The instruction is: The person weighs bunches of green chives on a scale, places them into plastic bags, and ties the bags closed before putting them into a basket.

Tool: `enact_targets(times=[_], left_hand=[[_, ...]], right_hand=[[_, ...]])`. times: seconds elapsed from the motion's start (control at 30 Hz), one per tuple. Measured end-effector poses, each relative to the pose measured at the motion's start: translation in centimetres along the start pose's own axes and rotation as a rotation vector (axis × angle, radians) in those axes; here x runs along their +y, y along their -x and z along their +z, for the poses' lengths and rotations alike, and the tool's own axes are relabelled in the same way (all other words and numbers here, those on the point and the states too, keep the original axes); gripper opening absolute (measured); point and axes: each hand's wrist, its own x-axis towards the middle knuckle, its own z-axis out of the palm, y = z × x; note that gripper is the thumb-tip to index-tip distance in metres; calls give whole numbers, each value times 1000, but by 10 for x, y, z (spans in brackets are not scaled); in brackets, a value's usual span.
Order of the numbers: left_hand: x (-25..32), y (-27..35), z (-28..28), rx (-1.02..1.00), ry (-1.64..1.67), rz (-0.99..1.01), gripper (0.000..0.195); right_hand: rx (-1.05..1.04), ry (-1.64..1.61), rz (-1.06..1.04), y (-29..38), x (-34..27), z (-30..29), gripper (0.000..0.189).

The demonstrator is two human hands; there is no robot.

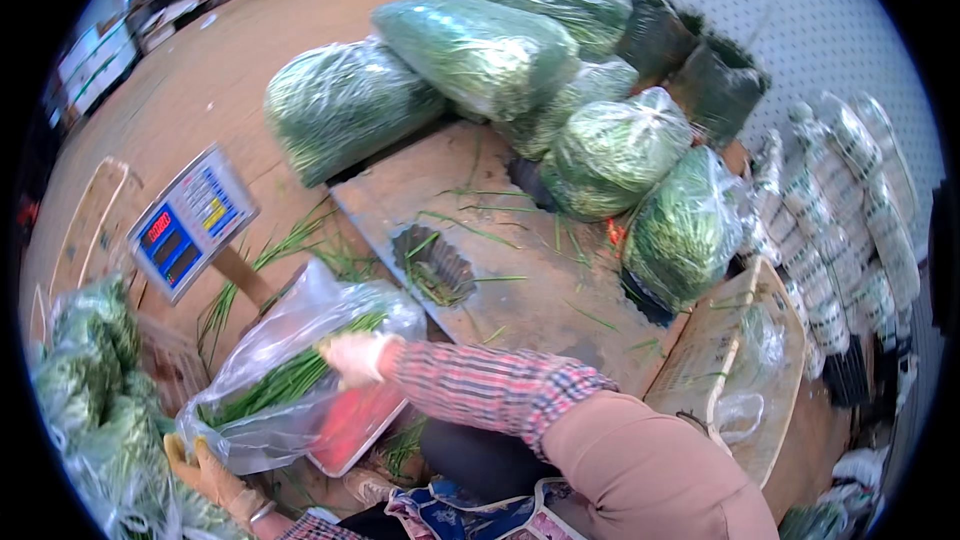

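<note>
A clear plastic bag (262, 345) lies on the red and white plate of a scale (352, 427), with long green stalks (285, 390) inside it. My right hand (352, 360), in a pale glove, is over the upper part of the stalks; its fingers are blurred, so its grip cannot be made out. At the bag's lower left end is my left hand (214, 476), in a yellowish glove, thumb and fingers at the plastic; whether they pinch it is unclear. The scale's display (193, 221) stands on a post beyond the bag, its red digits lit.
Filled bags of greens (480, 49) surround the far side of a board (510, 277) with a ragged hole and scattered stalks. More bagged greens (112, 405) are piled at the left. A plastic crate (720, 367) and wrapped rolls (840, 202) stand at the right.
</note>
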Motion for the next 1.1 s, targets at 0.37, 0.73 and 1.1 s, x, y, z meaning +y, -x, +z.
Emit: enact_targets(times=[0.37, 0.73, 1.1], left_hand=[[140, 133, 92, -277, 43, 890, 44], [249, 393, 188, -1334, 490, 759, 47], [175, 448, 219, -1573, 366, 420, 30]], right_hand=[[1222, -261, 1007, 448, 272, -39, 57], [1331, -284, 1691, 578, 401, -63, 99], [1415, -375, 1490, 619, 467, -31, 64]])
